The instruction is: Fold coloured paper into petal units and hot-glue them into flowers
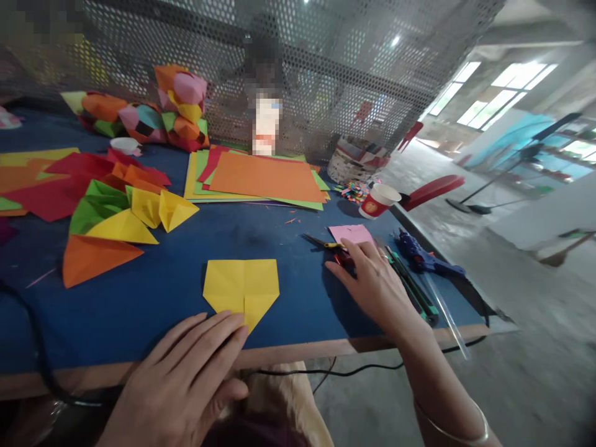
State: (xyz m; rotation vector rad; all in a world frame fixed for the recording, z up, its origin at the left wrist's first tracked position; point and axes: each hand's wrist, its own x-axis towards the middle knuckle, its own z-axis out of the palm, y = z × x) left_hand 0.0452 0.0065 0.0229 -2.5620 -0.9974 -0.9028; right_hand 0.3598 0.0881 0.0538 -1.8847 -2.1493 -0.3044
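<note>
The yellow paper is pressed on the table under the fingertips of the left hand, which is laid out straight with its fingers close together. The paper seems only partly folded: the two corners nearest that hand are folded in to make a point, and a line is pressed down the middle, but the two far corners are not folded in. The right hand is held over the scissors, its thumb spread from its fingers; whether they are gripped cannot be told. Pink paper is set just past its fingers. Ahead and left of the left hand, folded pieces are already made. Beyond both hands, flat sheets are stacked, not yet folded.
</note>
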